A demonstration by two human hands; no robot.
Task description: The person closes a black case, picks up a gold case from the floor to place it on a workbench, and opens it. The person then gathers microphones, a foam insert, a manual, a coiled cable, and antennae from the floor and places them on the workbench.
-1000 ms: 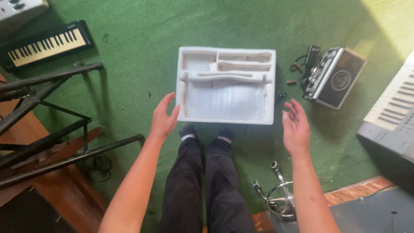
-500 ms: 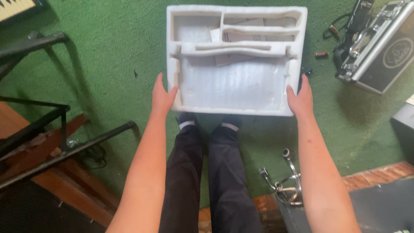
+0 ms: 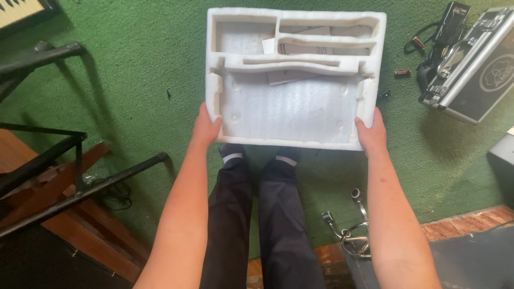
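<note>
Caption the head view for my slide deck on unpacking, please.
Left hand and right hand grip a white foam packing tray by its sides above a green carpet.

The fingers of the left hand (image 3: 206,128) and right hand (image 3: 372,131) are hidden behind the white foam tray's (image 3: 294,112) side walls. At two o'clock the metal case (image 3: 471,69) is cut off by the right edge. Paper sheets (image 3: 300,51) lie half hidden beneath the foam ribs.

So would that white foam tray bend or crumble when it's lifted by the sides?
The white foam tray probably stays stiff: it looks flat between the left hand and right hand. Likely light. Its thin inner walls may snap, and the loose papers could slide.
</note>
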